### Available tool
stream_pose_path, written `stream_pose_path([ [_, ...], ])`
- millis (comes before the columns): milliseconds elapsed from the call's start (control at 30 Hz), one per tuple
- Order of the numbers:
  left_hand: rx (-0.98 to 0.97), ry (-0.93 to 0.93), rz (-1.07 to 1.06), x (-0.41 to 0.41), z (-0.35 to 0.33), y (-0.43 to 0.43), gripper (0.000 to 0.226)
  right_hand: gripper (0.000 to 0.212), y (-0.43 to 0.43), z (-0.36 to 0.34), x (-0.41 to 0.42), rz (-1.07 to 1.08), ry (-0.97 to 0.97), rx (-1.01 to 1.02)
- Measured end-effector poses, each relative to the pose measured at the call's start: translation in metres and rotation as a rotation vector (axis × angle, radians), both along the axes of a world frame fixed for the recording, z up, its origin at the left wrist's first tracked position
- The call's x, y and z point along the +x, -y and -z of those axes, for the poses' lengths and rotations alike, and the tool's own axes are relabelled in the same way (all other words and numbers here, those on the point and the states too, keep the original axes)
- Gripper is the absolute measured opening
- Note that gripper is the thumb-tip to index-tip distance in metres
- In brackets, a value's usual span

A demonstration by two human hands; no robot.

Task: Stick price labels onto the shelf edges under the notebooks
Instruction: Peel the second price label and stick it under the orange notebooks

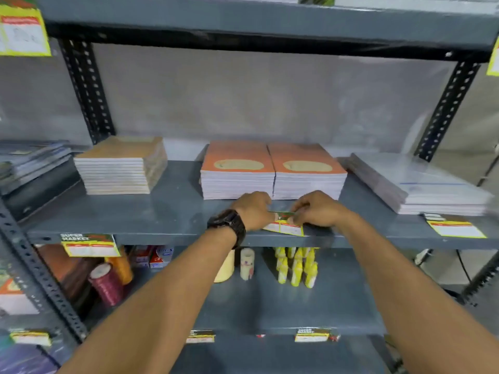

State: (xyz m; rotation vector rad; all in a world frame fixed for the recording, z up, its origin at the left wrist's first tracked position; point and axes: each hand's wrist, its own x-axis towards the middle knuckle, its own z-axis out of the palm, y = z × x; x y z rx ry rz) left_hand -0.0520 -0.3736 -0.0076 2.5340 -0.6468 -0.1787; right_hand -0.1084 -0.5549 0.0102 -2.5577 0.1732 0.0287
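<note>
Forearms: both reach up from the bottom of the view toward the shelf edge (162, 236).
Left hand (253, 210): grip pinched on the left end of the price label (283, 226).
Right hand (317, 209): grip pinched on the label's right end.
Label: at the shelf lip, just below the orange notebooks (272, 168).
Doing it well: likely level it against the edge, centre it under the stacks, then press outward from the middle.

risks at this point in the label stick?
Both the left hand and right hand pinch the price label above the shelf edge, not yet pressed flat: it could go on crooked or creased. It sits close to the orange notebook stacks, so knuckles may nudge them.
</note>
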Motion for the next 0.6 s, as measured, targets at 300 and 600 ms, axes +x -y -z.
stream_pose_path([
  [300, -0.388, -0.042, 0.058, -0.026, 0.002, -0.009, 0.002, 0.011, 0.000, 0.008, -0.028, -0.114, 0.088, 0.502],
  [600, -0.382, 0.186, 0.023, -0.082, 0.041, -0.020, 0.008, 0.005, -0.018, 0.045, -0.076, -0.115, 0.271, 0.248],
])
